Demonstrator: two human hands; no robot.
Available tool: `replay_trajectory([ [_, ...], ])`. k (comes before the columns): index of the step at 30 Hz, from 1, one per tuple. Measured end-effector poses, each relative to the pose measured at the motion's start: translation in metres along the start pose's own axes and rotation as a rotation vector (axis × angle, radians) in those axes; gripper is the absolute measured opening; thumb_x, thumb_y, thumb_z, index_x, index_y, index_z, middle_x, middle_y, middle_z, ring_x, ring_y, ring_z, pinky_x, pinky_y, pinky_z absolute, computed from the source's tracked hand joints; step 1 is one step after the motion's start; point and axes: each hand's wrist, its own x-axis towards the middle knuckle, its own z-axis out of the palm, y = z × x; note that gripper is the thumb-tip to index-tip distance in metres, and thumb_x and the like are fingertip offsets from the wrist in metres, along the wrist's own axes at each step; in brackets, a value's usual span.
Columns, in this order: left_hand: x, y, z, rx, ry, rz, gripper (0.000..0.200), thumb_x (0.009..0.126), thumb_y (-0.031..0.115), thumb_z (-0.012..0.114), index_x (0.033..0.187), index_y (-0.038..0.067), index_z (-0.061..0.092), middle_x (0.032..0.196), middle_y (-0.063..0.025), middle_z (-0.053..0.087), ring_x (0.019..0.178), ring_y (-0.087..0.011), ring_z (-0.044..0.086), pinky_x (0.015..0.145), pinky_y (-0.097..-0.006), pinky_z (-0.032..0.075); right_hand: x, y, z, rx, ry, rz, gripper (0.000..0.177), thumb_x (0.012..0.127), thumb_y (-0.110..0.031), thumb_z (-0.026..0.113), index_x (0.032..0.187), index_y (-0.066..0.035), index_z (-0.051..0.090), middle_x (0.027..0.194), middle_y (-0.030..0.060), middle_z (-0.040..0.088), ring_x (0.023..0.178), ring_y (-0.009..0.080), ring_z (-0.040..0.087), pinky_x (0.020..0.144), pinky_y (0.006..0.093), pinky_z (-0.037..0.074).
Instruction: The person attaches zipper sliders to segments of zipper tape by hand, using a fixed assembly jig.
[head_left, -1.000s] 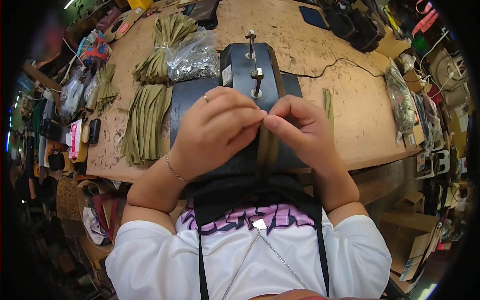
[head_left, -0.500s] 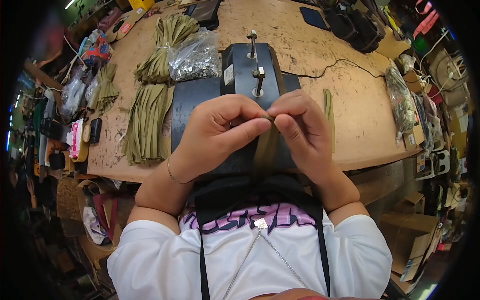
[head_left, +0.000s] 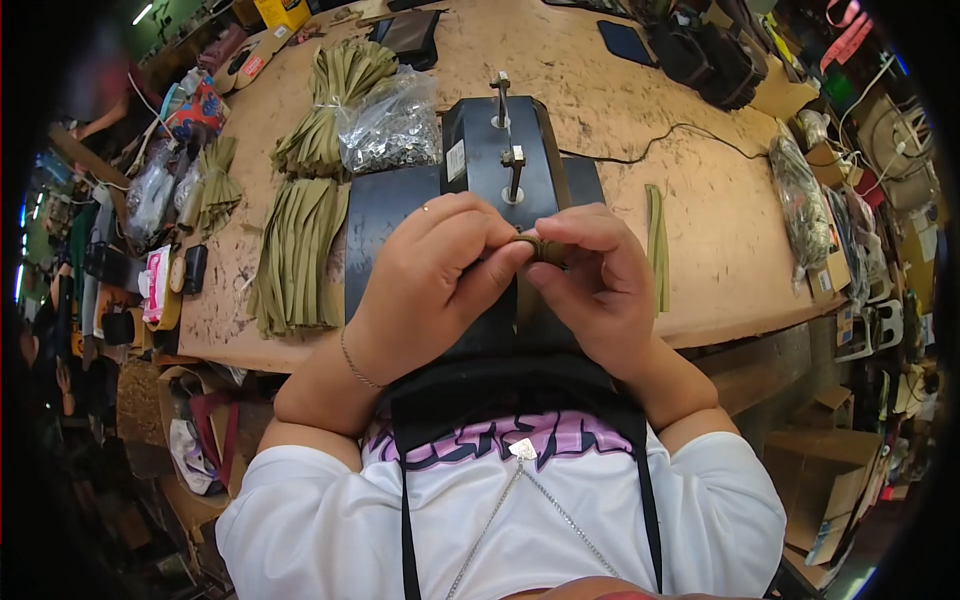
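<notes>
My left hand (head_left: pixel 425 275) and my right hand (head_left: pixel 602 280) meet in front of my chest, over the near end of a dark machine (head_left: pixel 530 135) with two upright metal posts. Between them is an olive fabric strap (head_left: pixel 549 250), pinched by the fingertips of both hands. It looks folded or bent there, and fingers cover part of it. Left of the machine lies a spread stack of similar straps (head_left: pixel 295 255), below a tied bundle (head_left: pixel 345 75) and a clear plastic bag (head_left: pixel 390 130) of small metal pieces. A few straps (head_left: pixel 655 245) lie to the right.
A black cable (head_left: pixel 690 128) runs from the machine across the wooden table (head_left: pixel 740 270). A dark phone-like device (head_left: pixel 627 42) and black bags (head_left: pixel 705 65) sit at the back right. Plastic-wrapped goods (head_left: pixel 800 205) line the right edge. A pink-and-white packet (head_left: pixel 157 285) is at the left.
The strap, which hung downward from my fingertips, now shows as a short folded section between them. My right hand has turned slightly and its thumb has moved left. My left hand has shifted a little.
</notes>
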Motion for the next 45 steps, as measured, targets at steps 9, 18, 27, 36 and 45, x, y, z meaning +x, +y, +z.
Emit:
replay_trajectory([
  [9, 0.002, -0.003, 0.003, 0.127, -0.103, 0.196, 0.012, 0.084, -0.001, 0.066, 0.094, 0.000, 0.059, 0.092, -0.0144, 0.058, 0.081, -0.0319, 0.057, 0.070, -0.0379, 0.047, 0.000, 0.006, -0.017, -0.128, -0.052, 0.015, 0.027, 0.083, 0.011, 0.066, 0.106, -0.002, 0.063, 0.097, 0.0082, 0.059, 0.087, 0.0147, 0.060, 0.074, 0.0239, 0.047],
  [18, 0.003, -0.012, -0.004, 0.070, -0.035, 0.039, 0.014, 0.084, 0.008, 0.072, 0.092, 0.002, 0.063, 0.088, -0.0112, 0.059, 0.076, -0.0252, 0.059, 0.068, -0.0327, 0.049, 0.038, 0.019, -0.026, 0.100, 0.211, 0.160, 0.014, 0.086, 0.007, 0.064, 0.096, -0.003, 0.062, 0.092, 0.0011, 0.061, 0.081, 0.0050, 0.056, 0.070, 0.0194, 0.044],
  [27, 0.000, -0.030, -0.011, 0.145, 0.027, 0.011, 0.014, 0.081, 0.010, 0.075, 0.084, 0.004, 0.063, 0.083, -0.0096, 0.060, 0.075, -0.0276, 0.057, 0.067, -0.0357, 0.045, 0.070, 0.058, -0.038, 0.124, 0.248, 0.327, 0.010, 0.090, 0.000, 0.064, 0.100, -0.002, 0.063, 0.091, 0.0007, 0.064, 0.082, 0.0055, 0.058, 0.076, 0.0202, 0.047],
  [36, 0.000, -0.038, -0.012, 0.137, 0.025, -0.002, 0.013, 0.081, 0.009, 0.074, 0.083, 0.004, 0.063, 0.083, -0.0098, 0.060, 0.073, -0.0278, 0.057, 0.066, -0.0361, 0.044, 0.079, 0.067, -0.032, 0.085, 0.203, 0.364, 0.009, 0.090, -0.002, 0.065, 0.099, -0.003, 0.064, 0.091, 0.0011, 0.065, 0.082, 0.0058, 0.059, 0.077, 0.0207, 0.048],
  [45, 0.000, -0.042, -0.015, 0.131, 0.017, -0.019, 0.012, 0.081, 0.009, 0.073, 0.083, 0.004, 0.063, 0.081, -0.0102, 0.060, 0.073, -0.0286, 0.057, 0.066, -0.0366, 0.045, 0.082, 0.070, -0.029, 0.072, 0.175, 0.388, 0.010, 0.091, -0.004, 0.065, 0.100, -0.003, 0.064, 0.089, 0.0003, 0.065, 0.080, 0.0048, 0.058, 0.074, 0.0198, 0.047],
])
